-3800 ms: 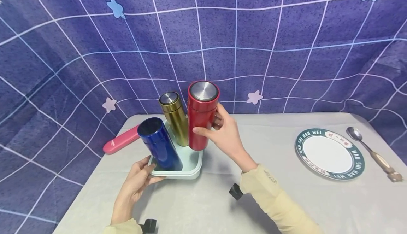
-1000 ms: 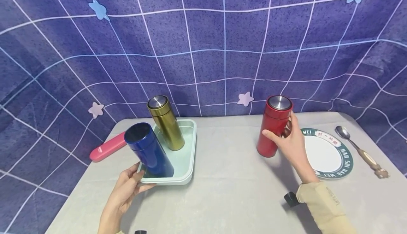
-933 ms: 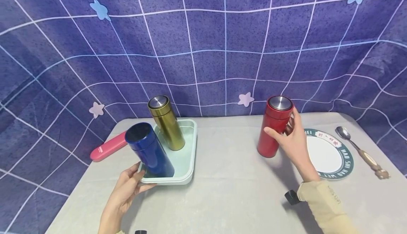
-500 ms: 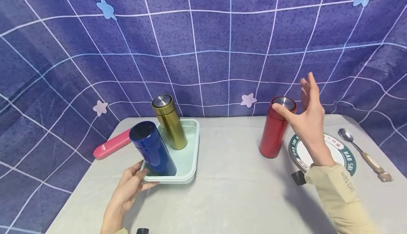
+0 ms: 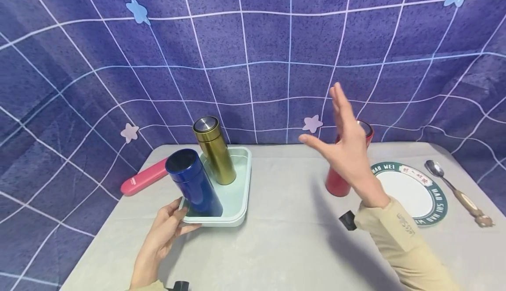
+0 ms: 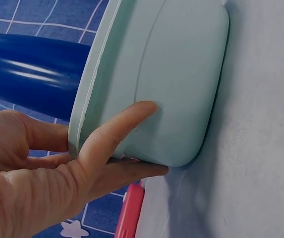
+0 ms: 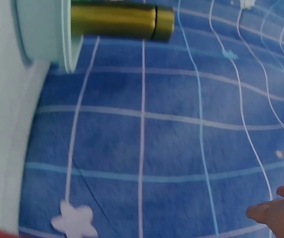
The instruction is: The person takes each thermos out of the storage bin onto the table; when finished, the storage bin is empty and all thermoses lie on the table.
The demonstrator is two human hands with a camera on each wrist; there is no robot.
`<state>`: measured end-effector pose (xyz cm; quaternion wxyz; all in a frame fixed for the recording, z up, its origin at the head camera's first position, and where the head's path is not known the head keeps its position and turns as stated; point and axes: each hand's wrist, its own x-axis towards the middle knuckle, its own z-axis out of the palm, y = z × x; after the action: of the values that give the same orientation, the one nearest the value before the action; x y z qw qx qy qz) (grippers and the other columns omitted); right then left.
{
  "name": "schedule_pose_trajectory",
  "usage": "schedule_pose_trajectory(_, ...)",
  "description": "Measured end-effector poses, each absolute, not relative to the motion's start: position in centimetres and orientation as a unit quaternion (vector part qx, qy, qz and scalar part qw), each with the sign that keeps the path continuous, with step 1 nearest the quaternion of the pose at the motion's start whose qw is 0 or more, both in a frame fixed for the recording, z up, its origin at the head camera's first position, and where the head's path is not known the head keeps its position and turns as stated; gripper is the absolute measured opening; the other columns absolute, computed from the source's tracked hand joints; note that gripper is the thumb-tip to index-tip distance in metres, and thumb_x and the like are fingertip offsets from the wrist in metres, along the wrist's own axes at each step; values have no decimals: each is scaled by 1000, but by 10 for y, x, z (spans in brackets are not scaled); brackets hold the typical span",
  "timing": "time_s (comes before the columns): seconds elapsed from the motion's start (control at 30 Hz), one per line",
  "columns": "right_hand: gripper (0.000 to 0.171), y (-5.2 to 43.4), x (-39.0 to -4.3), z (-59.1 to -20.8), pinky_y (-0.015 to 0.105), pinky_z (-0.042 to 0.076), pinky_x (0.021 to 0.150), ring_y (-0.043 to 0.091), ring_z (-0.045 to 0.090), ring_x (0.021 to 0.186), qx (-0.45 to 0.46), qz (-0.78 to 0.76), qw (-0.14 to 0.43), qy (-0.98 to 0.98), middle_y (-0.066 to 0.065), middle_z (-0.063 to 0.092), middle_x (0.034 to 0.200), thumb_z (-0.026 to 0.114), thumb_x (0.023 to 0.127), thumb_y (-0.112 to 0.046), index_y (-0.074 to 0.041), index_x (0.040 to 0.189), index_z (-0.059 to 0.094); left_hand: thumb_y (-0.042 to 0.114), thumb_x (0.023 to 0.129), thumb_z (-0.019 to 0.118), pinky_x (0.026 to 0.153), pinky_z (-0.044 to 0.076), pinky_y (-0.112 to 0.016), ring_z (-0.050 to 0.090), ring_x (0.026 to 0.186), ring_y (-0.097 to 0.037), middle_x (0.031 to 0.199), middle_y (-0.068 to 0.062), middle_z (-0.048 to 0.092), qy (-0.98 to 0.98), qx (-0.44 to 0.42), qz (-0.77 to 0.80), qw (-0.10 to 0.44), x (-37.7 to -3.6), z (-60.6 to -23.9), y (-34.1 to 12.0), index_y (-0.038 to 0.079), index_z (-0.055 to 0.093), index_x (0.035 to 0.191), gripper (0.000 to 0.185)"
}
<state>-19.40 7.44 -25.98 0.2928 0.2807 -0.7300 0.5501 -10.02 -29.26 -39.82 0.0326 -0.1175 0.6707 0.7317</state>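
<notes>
My left hand (image 5: 160, 231) grips the near left corner of a pale mint plastic tray (image 5: 246, 196); in the left wrist view its fingers lie along the outer wall (image 6: 181, 74). Inside the tray stand a blue thermos (image 5: 195, 187), dark on top, and a slimmer gold thermos (image 5: 217, 157) with a silver lid. A red thermos (image 5: 337, 183) stands upright on the table, partly hidden behind my right hand (image 5: 349, 152). That hand is raised and holds nothing, thumb and fingers spread apart. In the right wrist view its fingertips (image 7: 275, 218) show at the right edge.
A white plate with a green lettered rim (image 5: 438, 201) lies right of the red thermos, partly behind my right sleeve. Beyond it is a spoon (image 5: 460, 194) with a decorated handle. A long pink case (image 5: 144, 178) lies left of the tray. A blue gridded cloth (image 5: 269, 53) hangs behind the table.
My right hand carried the red thermos from the tray to the table near the plate, let go, rose, and has moved left. My left hand still grips the tray.
</notes>
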Motion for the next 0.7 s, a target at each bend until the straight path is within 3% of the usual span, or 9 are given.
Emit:
schedule_pose_trajectory(0.23, 99, 35, -189, -280, 35, 35, 108, 27, 34, 134, 334, 559, 212, -728, 17, 32, 148, 81, 68, 4, -1, 148, 23, -2, 98, 27, 87, 53, -44, 55, 108, -27, 143, -34, 24, 672, -113, 731, 27, -98, -398, -295, -14, 5, 144, 53)
schedule_pose_trajectory(0.47, 99, 2, -185, -304, 41, 32, 110, 24, 30, 136, 327, 614, 80, -714, 10, 27, 152, 79, 74, -4, -12, 151, 17, -3, 97, 27, 86, 53, -44, 56, 108, -30, 140, -36, 30, 669, -121, 733, 22, -97, -400, -292, -13, 10, 144, 52)
schedule_pose_trajectory(0.7, 108, -29, -196, -345, 41, 33, 109, 18, 28, 136, 346, 621, 41, -702, 0, 25, 152, 83, 71, -15, -29, 152, 12, -3, 97, 27, 84, 53, -44, 56, 107, -32, 139, -35, 31, 661, -110, 743, 9, -97, -400, -289, -14, 10, 144, 50)
